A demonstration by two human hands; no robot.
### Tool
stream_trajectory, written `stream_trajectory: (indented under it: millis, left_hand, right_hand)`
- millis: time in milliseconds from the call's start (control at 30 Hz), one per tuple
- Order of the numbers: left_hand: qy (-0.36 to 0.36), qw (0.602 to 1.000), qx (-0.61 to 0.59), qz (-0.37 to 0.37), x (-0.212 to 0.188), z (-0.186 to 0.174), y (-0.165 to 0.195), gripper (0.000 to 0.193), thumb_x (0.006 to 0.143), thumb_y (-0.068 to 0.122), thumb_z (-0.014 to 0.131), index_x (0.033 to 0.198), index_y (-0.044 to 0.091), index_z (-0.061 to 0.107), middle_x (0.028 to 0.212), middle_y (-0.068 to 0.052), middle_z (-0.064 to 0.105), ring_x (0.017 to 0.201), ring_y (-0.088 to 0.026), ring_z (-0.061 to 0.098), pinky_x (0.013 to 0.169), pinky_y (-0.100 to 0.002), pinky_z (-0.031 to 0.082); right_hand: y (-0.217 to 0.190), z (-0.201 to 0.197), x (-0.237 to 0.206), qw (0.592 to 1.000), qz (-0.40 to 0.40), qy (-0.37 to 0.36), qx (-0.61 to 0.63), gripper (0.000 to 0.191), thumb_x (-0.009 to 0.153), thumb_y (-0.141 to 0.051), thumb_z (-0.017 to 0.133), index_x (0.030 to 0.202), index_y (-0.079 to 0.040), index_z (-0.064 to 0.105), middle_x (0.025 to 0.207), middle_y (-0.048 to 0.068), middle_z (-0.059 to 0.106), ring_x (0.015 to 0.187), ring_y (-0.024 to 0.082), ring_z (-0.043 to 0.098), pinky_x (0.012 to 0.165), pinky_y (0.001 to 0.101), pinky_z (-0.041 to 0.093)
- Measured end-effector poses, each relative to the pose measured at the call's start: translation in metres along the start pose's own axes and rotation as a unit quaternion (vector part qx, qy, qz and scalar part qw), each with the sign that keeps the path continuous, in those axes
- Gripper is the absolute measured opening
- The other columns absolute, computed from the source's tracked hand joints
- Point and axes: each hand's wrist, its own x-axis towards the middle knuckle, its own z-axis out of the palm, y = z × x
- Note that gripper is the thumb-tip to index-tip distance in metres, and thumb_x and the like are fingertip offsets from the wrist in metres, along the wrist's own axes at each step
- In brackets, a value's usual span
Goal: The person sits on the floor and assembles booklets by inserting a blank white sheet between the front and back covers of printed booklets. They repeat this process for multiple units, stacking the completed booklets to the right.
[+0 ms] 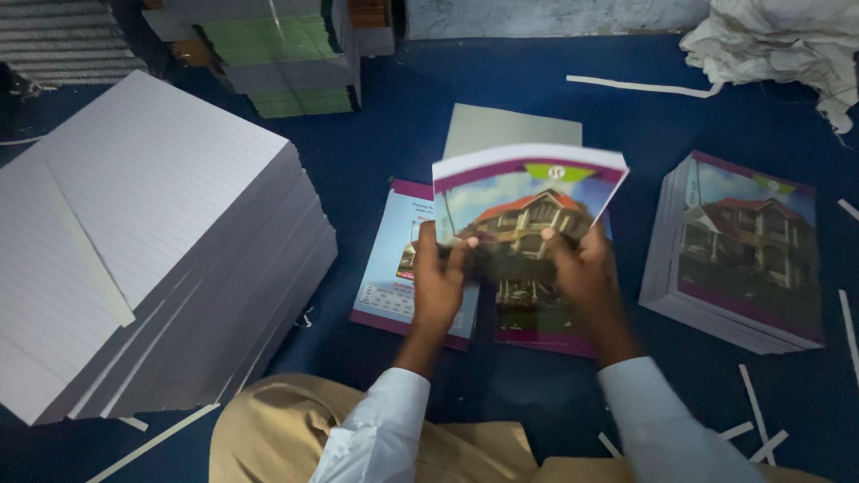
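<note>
Both my hands hold up a notebook (523, 201) whose cover shows a house under a blue sky with a purple border. My left hand (437, 284) grips its lower left edge and my right hand (586, 273) grips its lower right edge. Under it an opened cover sheet (394, 268) lies flat on the blue floor (394, 125). A grey card sheet (501, 130) lies just behind.
A tall stack of ruled white paper (152, 233) fills the left side. A pile of finished notebooks (743, 250) with the same house cover sits at the right. Green and grey stacks (277, 54) stand at the back, crumpled white cloth (787, 45) at the far right, paper strips scattered.
</note>
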Motion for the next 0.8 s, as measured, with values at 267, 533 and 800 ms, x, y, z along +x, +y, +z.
stream_trajectory:
  millis: [267, 533, 800]
  left_hand:
    - [-0.093, 0.966, -0.239, -0.018, 0.009, 0.007, -0.014, 0.041, 0.085, 0.007, 0.076, 0.123, 0.002, 0.061, 0.111, -0.012, 0.074, 0.099, -0.021, 0.072, 0.087, -0.035, 0.059]
    - [-0.108, 0.930, -0.330, -0.120, 0.004, 0.010, -0.024, 0.031, 0.083, 0.006, 0.075, 0.113, 0.001, 0.069, 0.104, -0.012, 0.075, 0.093, -0.023, 0.073, 0.084, -0.038, 0.061]
    - [-0.097, 0.909, -0.380, -0.138, 0.004, 0.011, -0.026, 0.028, 0.083, 0.005, 0.074, 0.110, -0.001, 0.070, 0.103, -0.014, 0.075, 0.092, -0.025, 0.073, 0.086, -0.040, 0.060]
  right_hand:
    - [-0.015, -0.031, 0.043, 0.991, -0.024, -0.132, -0.010, 0.056, 0.093, -0.008, 0.068, 0.146, -0.001, 0.052, 0.121, 0.015, 0.070, 0.104, 0.021, 0.069, 0.087, 0.0366, 0.057]
    - [-0.026, -0.032, 0.083, 0.963, 0.081, -0.170, -0.193, 0.054, 0.082, -0.013, 0.074, 0.134, -0.005, 0.060, 0.110, 0.013, 0.074, 0.095, 0.023, 0.074, 0.079, 0.0374, 0.061]
    - [-0.037, -0.044, 0.069, 0.955, 0.086, -0.148, -0.243, 0.067, 0.079, -0.042, 0.078, 0.131, -0.003, 0.064, 0.107, 0.018, 0.074, 0.097, 0.031, 0.073, 0.084, 0.0424, 0.056]
